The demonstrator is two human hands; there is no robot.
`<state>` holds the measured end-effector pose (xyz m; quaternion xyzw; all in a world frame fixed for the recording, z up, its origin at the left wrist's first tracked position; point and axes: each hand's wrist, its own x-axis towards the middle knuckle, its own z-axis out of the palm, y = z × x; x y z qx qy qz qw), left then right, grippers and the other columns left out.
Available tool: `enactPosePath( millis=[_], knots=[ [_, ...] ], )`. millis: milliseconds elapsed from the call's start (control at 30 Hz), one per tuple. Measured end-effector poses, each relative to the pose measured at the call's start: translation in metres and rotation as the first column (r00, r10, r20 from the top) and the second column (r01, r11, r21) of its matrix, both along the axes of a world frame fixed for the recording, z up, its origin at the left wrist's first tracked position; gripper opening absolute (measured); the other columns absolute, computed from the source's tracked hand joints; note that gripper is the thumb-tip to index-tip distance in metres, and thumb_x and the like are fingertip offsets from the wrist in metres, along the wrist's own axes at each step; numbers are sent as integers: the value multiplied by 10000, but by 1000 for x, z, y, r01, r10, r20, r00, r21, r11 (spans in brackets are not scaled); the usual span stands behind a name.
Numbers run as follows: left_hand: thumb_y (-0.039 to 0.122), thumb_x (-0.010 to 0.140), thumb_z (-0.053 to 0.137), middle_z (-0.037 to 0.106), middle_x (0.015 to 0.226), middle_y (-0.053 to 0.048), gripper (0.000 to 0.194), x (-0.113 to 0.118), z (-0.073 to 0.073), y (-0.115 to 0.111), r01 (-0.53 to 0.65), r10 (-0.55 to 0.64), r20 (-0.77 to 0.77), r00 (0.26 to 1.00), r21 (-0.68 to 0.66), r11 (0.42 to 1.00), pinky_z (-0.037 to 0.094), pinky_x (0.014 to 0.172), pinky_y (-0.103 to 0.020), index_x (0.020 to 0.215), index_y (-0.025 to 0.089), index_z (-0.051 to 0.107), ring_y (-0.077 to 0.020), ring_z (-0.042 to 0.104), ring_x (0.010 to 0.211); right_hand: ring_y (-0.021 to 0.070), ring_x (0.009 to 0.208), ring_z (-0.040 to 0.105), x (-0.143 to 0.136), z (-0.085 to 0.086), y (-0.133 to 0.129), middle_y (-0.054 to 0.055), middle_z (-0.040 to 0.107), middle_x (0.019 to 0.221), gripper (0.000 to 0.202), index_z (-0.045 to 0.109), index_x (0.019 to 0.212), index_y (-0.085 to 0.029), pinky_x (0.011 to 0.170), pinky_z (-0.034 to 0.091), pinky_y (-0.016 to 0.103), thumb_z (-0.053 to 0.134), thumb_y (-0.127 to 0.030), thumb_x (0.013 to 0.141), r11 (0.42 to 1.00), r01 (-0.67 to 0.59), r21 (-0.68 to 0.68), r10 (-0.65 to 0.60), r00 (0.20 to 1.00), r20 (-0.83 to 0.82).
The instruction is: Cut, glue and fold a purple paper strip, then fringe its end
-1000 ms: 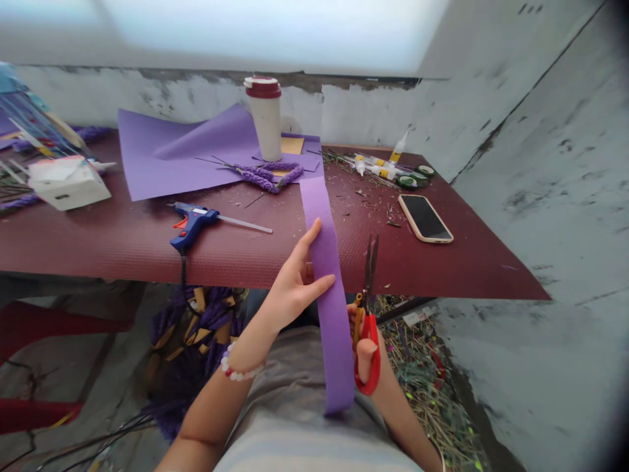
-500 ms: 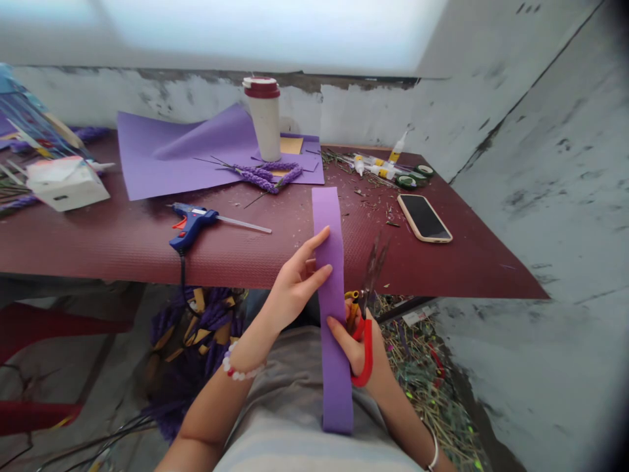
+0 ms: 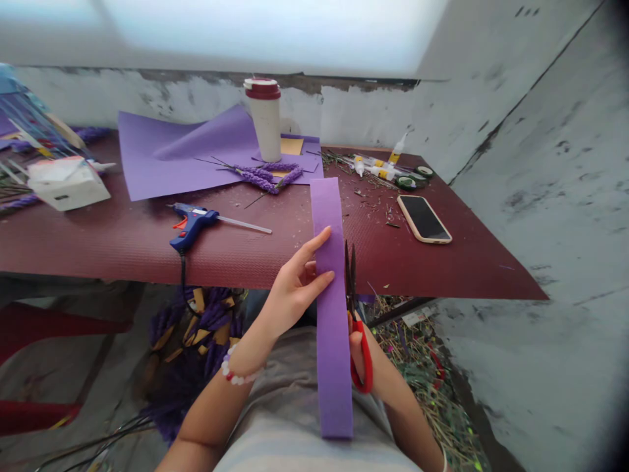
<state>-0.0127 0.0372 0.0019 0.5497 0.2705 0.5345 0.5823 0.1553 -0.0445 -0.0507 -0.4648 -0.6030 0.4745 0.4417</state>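
A long purple paper strip [image 3: 331, 354] runs upright in front of me, its upper end over the table's near part. My left hand [image 3: 295, 285] grips it from the left, thumb and index finger on its front and the other fingers behind. At the strip's right edge, my right hand [image 3: 361, 347] is closed round a pair of scissors [image 3: 362, 367] with red handles. Their dark blades point up and are slightly apart, close beside the strip. Part of the right hand is hidden behind the handles and the strip.
On the dark red table [image 3: 462, 269] lie a blue glue gun [image 3: 194, 223], a phone [image 3: 425, 218], purple paper sheets [image 3: 177, 151], purple flower stems [image 3: 270, 176] and small glue bottles [image 3: 381, 167]. A lidded cup [image 3: 265, 121] stands at the back. Clippings [image 3: 442, 393] cover the floor at right.
My right hand has let go of the strip's edge. The scissors have turned more upright and come closer to the strip, their blades less spread. The strip has shifted slightly.
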Motion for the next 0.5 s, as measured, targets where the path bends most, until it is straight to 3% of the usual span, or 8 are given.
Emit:
enactPosePath(
  millis=[100, 167, 333, 500],
  knots=[
    [250, 908, 760, 610, 1480, -71, 652, 1, 0, 0, -5, 5, 16, 1000, 3, 1000, 649, 750, -299, 1515, 325, 537, -196, 717, 948, 290, 988, 671, 2, 9, -2, 96, 695, 1016, 708, 583, 1387, -244, 929, 578, 449, 342, -769, 977, 992, -124, -14, 123, 992, -31],
    [253, 906, 759, 644, 1428, -70, 654, 2, 0, -1, -13, 13, 11, 1000, -4, 1000, 649, 729, -299, 1516, 324, 536, -191, 713, 918, 286, 943, 663, 2, 12, -2, 88, 688, 966, 696, 567, 1420, -242, 896, 582, 447, 332, -742, 996, 989, -144, -16, 143, 989, -29],
    [275, 899, 760, 714, 1282, -69, 665, 3, 1, -2, -22, 21, -11, 1000, -27, 999, 644, 697, -288, 1522, 311, 532, -188, 703, 883, 249, 680, 593, -2, 6, 2, 66, 680, 835, 792, 651, 1316, -236, 583, 539, 373, 318, -842, 930, 990, -135, -41, 134, 990, -36],
    [265, 903, 756, 731, 1225, -61, 666, 3, 3, -6, -19, 18, -29, 999, -45, 999, 622, 684, -260, 1527, 303, 526, -169, 691, 857, 185, 565, 492, -4, -5, 4, 24, 636, 722, 843, 682, 1190, -227, 502, 470, 319, 338, -920, 856, 992, -121, -37, 117, 989, -86]
  ],
)
